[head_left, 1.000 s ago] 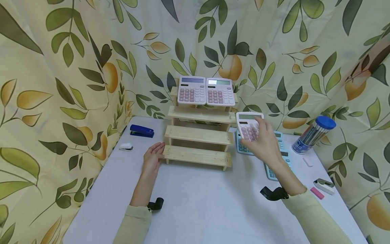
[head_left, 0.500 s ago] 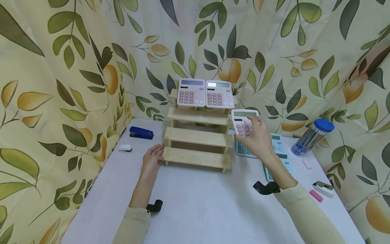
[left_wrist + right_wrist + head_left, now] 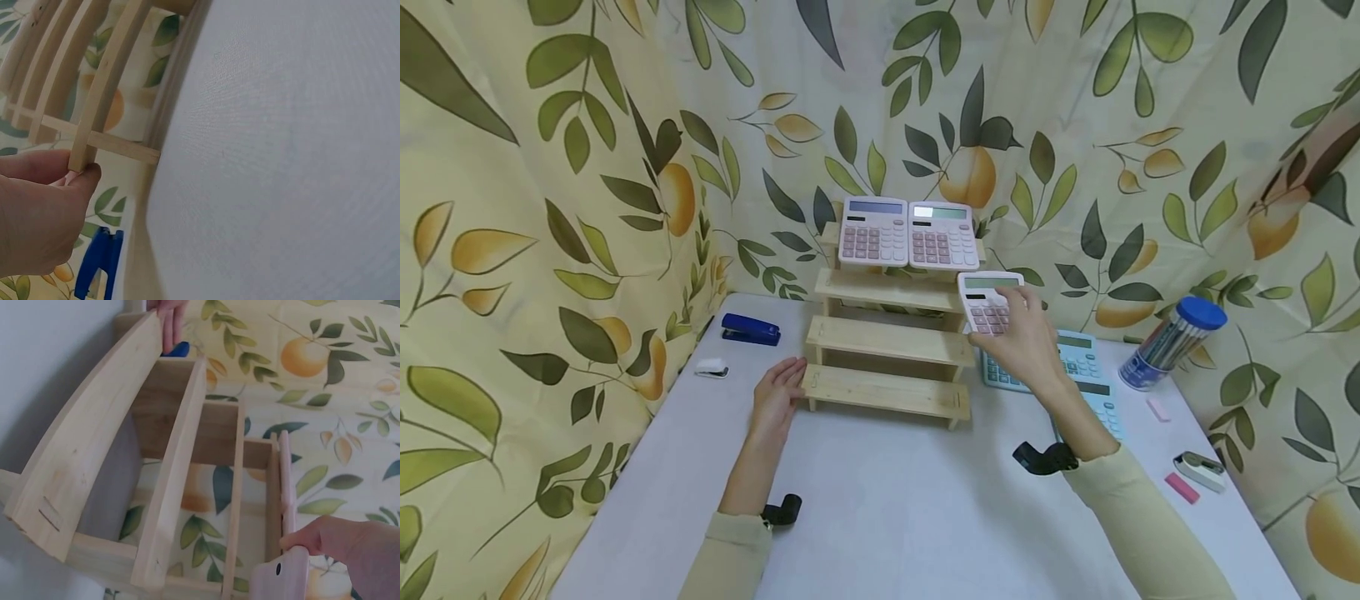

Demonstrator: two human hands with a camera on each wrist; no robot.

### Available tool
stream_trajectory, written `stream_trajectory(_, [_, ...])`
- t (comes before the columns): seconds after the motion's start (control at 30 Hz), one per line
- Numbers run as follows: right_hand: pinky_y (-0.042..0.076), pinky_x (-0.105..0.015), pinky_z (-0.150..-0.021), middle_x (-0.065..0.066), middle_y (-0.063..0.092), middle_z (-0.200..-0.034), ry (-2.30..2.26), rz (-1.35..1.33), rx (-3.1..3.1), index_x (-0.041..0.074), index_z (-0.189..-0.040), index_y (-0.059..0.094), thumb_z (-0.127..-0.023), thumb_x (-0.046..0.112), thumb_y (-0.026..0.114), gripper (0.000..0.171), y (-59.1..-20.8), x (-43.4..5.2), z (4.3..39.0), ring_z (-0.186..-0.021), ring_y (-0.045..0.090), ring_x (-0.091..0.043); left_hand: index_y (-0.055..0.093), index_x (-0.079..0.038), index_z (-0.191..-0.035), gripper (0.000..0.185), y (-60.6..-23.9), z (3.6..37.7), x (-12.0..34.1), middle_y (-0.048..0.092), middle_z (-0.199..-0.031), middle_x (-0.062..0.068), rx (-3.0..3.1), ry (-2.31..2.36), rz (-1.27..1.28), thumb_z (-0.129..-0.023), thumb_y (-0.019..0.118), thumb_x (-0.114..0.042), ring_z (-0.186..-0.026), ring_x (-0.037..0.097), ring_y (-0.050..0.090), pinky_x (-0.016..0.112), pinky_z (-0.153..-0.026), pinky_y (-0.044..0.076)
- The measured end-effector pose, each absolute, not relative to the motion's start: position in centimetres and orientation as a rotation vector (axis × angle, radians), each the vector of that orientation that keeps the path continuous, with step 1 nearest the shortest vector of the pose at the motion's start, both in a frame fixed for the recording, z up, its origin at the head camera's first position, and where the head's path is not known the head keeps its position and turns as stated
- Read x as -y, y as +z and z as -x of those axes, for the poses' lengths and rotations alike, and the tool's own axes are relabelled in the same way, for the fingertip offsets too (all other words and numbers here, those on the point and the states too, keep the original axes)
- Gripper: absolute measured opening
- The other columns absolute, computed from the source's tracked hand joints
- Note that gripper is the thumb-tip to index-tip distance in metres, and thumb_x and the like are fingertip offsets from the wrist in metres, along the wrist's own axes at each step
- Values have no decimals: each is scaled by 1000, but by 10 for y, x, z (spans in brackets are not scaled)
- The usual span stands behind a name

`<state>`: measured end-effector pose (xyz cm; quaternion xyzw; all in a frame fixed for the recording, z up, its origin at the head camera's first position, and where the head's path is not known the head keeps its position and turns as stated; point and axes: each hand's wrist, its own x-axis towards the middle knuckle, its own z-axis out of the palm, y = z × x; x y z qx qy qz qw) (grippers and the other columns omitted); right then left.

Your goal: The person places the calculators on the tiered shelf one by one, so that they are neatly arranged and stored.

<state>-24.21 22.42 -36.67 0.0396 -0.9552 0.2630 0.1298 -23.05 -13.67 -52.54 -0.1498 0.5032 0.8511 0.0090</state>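
Note:
My right hand (image 3: 1028,346) holds a pink-and-white calculator (image 3: 977,302) by its sides, in the air by the right end of a tiered wooden rack (image 3: 887,338). In the right wrist view the calculator (image 3: 281,578) appears edge-on, pinched at its upper end. With thumb and fingers my left hand (image 3: 772,400) pinches the left end of the rack's lowest shelf, seen closer in the left wrist view on the shelf (image 3: 103,94). Two matching calculators, a left one (image 3: 874,237) and a right one (image 3: 943,242), lean side by side on the top tier.
Light-blue calculators (image 3: 1078,357) lie under and behind my right forearm. Beyond them stand a pen jar with a blue lid (image 3: 1172,342), a white stapler (image 3: 1200,471) and a pink eraser (image 3: 1182,488). Left of the rack are a blue stapler (image 3: 750,329) and a small white stapler (image 3: 711,367).
My right hand has carried the pink-and-white calculator leftward, from above the blue calculators to the rack's right end. My left hand stays at the lowest shelf.

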Motion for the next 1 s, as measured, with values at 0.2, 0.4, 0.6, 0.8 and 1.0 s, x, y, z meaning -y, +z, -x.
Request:
stream_trajectory(0.2, [37,-77,-106,-30,26,-162,780,-125,2777,2,-156,40,-85,31,81,87,-369,-216,244,-136,39,-57,34,4,-157,75,-526,230,136,46,-157,21,-1575,2669,455,-86,40,27,-150,28,41,36,-121,39])
stream_trajectory(0.4, [40,-75,-105,-29,28,-161,796,-135,2783,4,-156,41,-85,31,81,86,-369,-207,247,-137,41,-53,35,3,-157,75,-526,229,135,47,-157,19,-1574,2660,466,-86,40,27,-150,28,41,36,-121,39])
stream_trajectory(0.6, [38,-74,-106,-28,29,-161,813,-158,2774,6,-155,42,-84,31,82,85,-368,-196,250,-137,41,-52,35,3,-157,74,-524,230,135,47,-158,19,-1595,2659,467,-87,40,26,-150,27,42,35,-121,39])
stream_trajectory(0.8, [36,-73,-106,-28,33,-158,818,-190,2761,5,-154,44,-82,30,84,85,-372,-186,251,-135,42,-51,36,2,-157,74,-524,230,135,47,-157,19,-1595,2655,472,-87,41,26,-149,27,42,35,-120,40])
stream_trajectory(1.0, [31,-72,-110,-27,39,-154,822,-229,2731,4,-153,43,-79,29,86,90,-378,-175,252,-135,43,-50,35,3,-157,74,-525,229,134,46,-157,20,-1602,2659,452,-86,40,26,-149,28,42,35,-121,40])
